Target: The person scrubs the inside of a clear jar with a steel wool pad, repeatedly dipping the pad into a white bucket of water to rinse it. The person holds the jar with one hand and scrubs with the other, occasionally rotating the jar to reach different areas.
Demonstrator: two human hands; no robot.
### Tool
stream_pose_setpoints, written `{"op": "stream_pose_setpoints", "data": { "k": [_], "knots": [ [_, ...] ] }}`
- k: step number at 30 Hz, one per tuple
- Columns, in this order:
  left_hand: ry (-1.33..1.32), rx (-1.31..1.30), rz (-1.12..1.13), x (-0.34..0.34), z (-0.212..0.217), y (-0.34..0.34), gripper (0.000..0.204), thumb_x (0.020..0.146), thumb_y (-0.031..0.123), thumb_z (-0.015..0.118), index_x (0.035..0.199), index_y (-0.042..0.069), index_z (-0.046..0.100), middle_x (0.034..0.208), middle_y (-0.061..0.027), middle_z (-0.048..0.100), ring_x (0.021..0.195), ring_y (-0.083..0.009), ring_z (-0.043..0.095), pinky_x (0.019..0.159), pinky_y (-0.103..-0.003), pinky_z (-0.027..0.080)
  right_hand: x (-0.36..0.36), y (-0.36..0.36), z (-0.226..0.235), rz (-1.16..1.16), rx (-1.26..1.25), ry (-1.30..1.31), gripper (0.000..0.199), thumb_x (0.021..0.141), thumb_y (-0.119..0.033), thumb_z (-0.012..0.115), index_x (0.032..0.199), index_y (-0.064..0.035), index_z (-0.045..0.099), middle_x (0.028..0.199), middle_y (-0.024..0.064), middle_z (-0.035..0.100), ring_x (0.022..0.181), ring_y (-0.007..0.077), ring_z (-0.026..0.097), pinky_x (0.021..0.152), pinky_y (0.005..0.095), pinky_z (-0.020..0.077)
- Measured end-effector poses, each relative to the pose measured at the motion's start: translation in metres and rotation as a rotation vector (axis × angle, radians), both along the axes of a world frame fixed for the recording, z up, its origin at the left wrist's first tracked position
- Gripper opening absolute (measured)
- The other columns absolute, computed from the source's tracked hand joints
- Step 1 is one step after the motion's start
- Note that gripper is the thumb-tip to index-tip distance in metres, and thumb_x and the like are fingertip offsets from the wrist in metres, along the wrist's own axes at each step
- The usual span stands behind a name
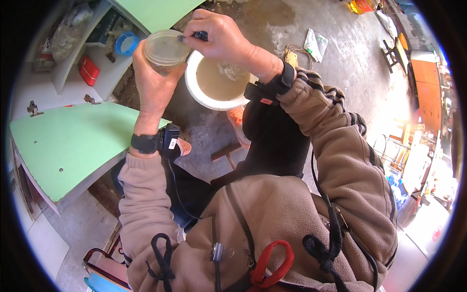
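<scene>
My left hand (pixel 153 82) is wrapped round a clear round plastic container (pixel 168 47), held up at the left of a basin. The container's round face is turned toward me, and I cannot tell whether that is a lid or its bottom. My right hand (pixel 221 36) is closed in a pinch on a small dark crumpled thing (pixel 200 35), its kind unclear. Its fingertips are at the right rim of the container. Below and to the right stands a white basin (pixel 197 92) of cloudy, brownish water, with a pale crumpled cloth-like thing (pixel 232 72) in it.
At the left, an open cabinet with a green door (pixel 78 138) holds a blue cup (pixel 126 44), a red box (pixel 89 70) and plastic bags (pixel 73 29). A small wooden stool (pixel 226 153) is near my feet. A bottle of orange liquid (pixel 362 6) stands far right.
</scene>
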State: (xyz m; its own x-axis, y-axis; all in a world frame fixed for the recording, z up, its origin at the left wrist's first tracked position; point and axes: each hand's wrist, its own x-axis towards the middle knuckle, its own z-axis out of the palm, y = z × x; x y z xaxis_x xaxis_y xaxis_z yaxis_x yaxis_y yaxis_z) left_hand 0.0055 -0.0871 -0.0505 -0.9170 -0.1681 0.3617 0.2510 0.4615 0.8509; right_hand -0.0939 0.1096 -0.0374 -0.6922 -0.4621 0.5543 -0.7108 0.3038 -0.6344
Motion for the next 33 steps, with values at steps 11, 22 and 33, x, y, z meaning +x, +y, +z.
{"op": "stream_pose_setpoints", "data": {
  "k": [11, 22, 33],
  "knots": [
    [0.002, -0.015, 0.012, -0.002, 0.006, 0.002, 0.097, 0.076, 0.011, 0.1, 0.153, -0.002, 0.042, 0.142, -0.0203, 0.059, 0.132, -0.0346, 0.061, 0.115, -0.048, 0.05, 0.001, -0.003, 0.019, 0.147, -0.058, 0.052, 0.006, 0.085, -0.012, 0.082, 0.091, -0.0115, 0.08, 0.09, 0.0093, 0.068, 0.081, 0.0347, 0.073, 0.073, 0.0443, 0.0608],
    [0.087, -0.024, -0.007, -0.001, 0.025, 0.0, 0.103, 0.077, 0.007, 0.099, 0.159, -0.001, 0.037, 0.148, -0.0198, 0.053, 0.139, -0.0343, 0.056, 0.12, -0.048, 0.045, -0.018, 0.009, 0.027, -0.045, -0.09, -0.128, 0.006, 0.091, -0.008, 0.082, 0.097, -0.0064, 0.082, 0.1, 0.009, 0.072, 0.083, 0.0271, 0.073, 0.074, 0.0381, 0.0598],
    [0.118, -0.053, 0.057, -0.004, 0.027, -0.004, 0.103, 0.075, 0.01, 0.1, 0.157, -0.001, 0.039, 0.145, -0.0216, 0.055, 0.135, -0.0392, 0.057, 0.117, -0.051, 0.045, -0.001, 0.007, 0.044, 0.156, -0.086, -0.086, 0.011, 0.094, -0.008, 0.084, 0.103, -0.0044, 0.08, 0.099, 0.0081, 0.068, 0.092, 0.0232, 0.071, 0.082, 0.0366, 0.0577]
  ]
}}
